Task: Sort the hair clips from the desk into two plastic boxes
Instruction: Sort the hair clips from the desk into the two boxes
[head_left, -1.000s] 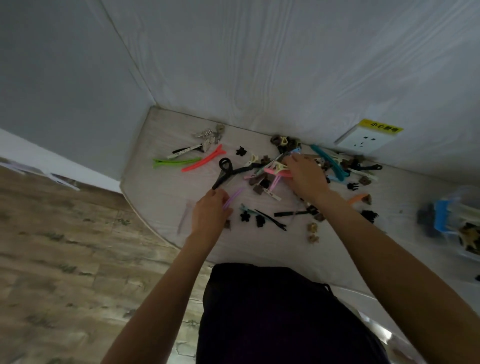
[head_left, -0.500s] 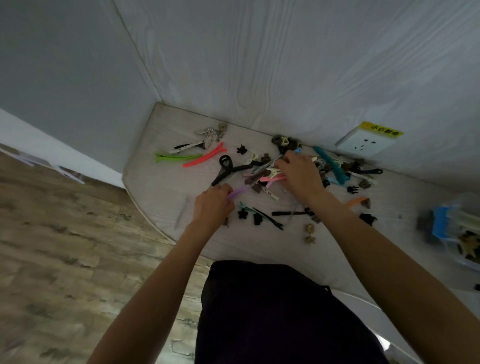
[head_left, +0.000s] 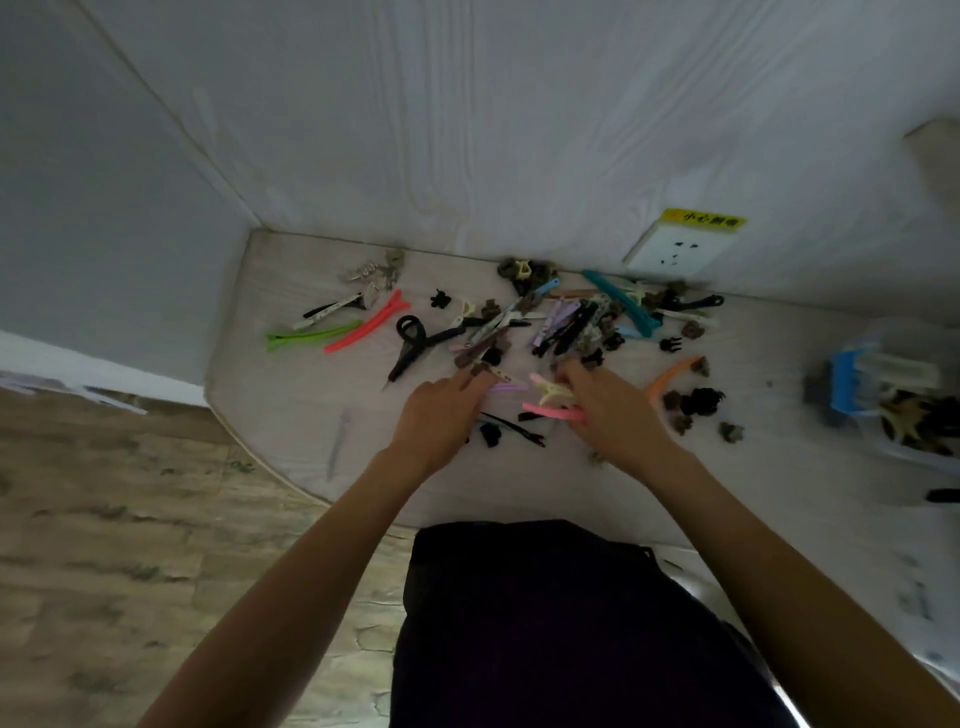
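Right hand (head_left: 618, 415) is pinching a pink clip (head_left: 553, 412) and a cream clip (head_left: 553, 391), just below the clip pile (head_left: 561, 325). Left hand (head_left: 441, 413) has fingers stretched out, fingertips touching a purple clip (head_left: 506, 388) beside them.

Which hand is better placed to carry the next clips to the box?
Right, probably. The right hand already holds the pink clip, and the plastic box sits at the desk's right edge, on that arm's side. The left hand is at the purple clip, farther from the box.

green clip (head_left: 313, 334), coral clip (head_left: 367, 322), teal clip (head_left: 621, 302), pale wood-grain desk (head_left: 291, 395)
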